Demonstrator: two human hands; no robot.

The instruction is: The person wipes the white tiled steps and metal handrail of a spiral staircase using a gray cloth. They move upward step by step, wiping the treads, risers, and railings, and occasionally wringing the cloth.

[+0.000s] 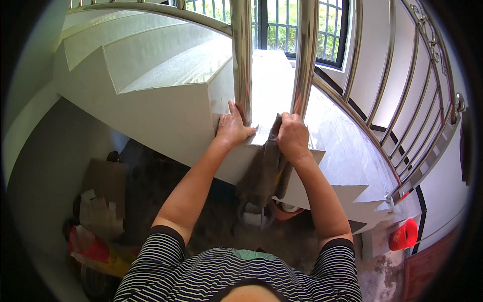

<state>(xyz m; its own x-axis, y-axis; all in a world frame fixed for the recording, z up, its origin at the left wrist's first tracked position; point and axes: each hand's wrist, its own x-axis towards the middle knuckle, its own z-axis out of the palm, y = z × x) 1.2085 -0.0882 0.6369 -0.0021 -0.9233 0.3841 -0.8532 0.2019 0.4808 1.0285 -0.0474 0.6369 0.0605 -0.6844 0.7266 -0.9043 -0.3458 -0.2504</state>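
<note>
My left hand (233,128) is braced low against the left stainless steel post (242,68), its thumb and fingers spread at the outer edge of a pale stair tread (272,83). In my right hand (293,136) a brown-grey cloth (260,173) is bunched at the foot of the right steel post (305,56). Most of the cloth hangs down over the side of the staircase. The fingertips of my right hand are partly hidden behind the cloth and knuckles.
Higher steps (162,71) rise to the left; lower ones (343,173) descend right beside a metal railing (405,87). Under the stairs are cardboard (103,185), a red-and-yellow bag (94,249) and a reddish bucket (286,213). A red container (403,234) sits at lower right. A barred window (283,32) is behind.
</note>
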